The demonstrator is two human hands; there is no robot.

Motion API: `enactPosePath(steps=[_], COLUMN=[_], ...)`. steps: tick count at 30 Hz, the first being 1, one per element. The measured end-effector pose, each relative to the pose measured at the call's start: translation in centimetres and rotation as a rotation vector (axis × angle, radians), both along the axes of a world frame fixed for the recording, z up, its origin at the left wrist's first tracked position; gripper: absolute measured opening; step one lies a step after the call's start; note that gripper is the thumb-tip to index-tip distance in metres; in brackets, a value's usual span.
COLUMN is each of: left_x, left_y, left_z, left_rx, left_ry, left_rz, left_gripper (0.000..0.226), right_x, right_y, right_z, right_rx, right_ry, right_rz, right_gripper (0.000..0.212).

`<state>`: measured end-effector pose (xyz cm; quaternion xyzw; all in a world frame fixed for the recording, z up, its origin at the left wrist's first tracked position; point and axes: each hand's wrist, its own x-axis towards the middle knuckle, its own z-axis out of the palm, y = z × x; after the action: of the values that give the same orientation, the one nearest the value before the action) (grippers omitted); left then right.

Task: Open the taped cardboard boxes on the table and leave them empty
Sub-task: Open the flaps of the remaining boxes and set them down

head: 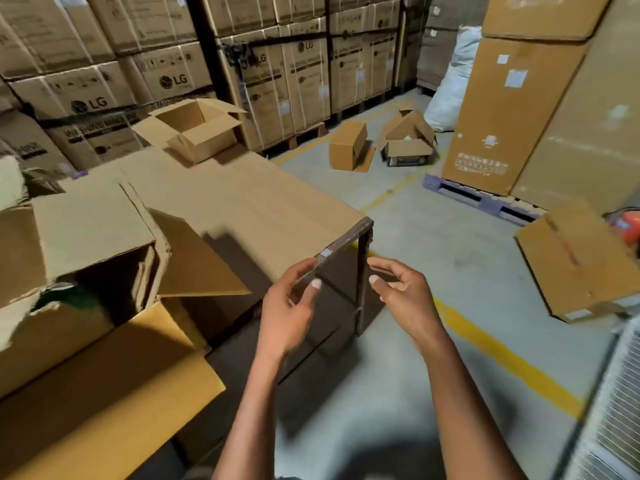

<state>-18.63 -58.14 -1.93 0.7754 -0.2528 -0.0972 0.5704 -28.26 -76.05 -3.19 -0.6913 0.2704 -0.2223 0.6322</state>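
Two bare hands hover at the near corner of the table (242,202), which is covered in flat cardboard. The left hand (291,306) has its fingers loosely curled with the thumb raised near the table's dark edge; whether it pinches anything, perhaps a scrap of clear tape, cannot be told. The right hand (398,289), just across the corner post from it, is also loosely curled and seems to hold nothing.

To the left of both hands, close by, a large box (86,244) lies with its flaps thrown wide and its dark inside showing; something pale and green shows at its torn near edge, so it may not be fully emptied. Well beyond the hands, at the far end of the table, a small box (197,129) stands with all flaps up and looks empty.

Judging from this, the opening work on the table seems largely done: no sealed box is in sight there. What remains is probably clearing whatever is left inside the near one. Several more boxes (381,143) lie on the floor past the right hand.
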Motion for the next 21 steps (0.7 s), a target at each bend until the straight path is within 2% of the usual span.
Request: enactPosePath(steps=[7,13,16,21], left_x=[4.1,9.5,12.7,19.0], left_y=[-8.2,-19.6,-26.1,-36.1], left_z=[-5.6,-8.4,-8.2,-6.0], left_rx=[0.002,-0.091,-0.122,-0.179], left_ry=[0.161,0.365,0.435,0.437], left_rz=[0.105,0.084,0.097,0.109], left_gripper=[0.033,0.029,0.031,0.032], right_x=[3.7,9.9,12.7,18.3], right_y=[-8.9,-20.1,-26.6,-36.0], right_z=[-4.4,-6.6,-6.4,-5.0], right_rx=[0.03,-0.016,-0.029,-0.003], right_ry=[0.071,0.152,0.187,0.166], right_rz=[0.068,0.138,0.11,0.076], right_gripper=[0.034,0.038,0.036,0.036])
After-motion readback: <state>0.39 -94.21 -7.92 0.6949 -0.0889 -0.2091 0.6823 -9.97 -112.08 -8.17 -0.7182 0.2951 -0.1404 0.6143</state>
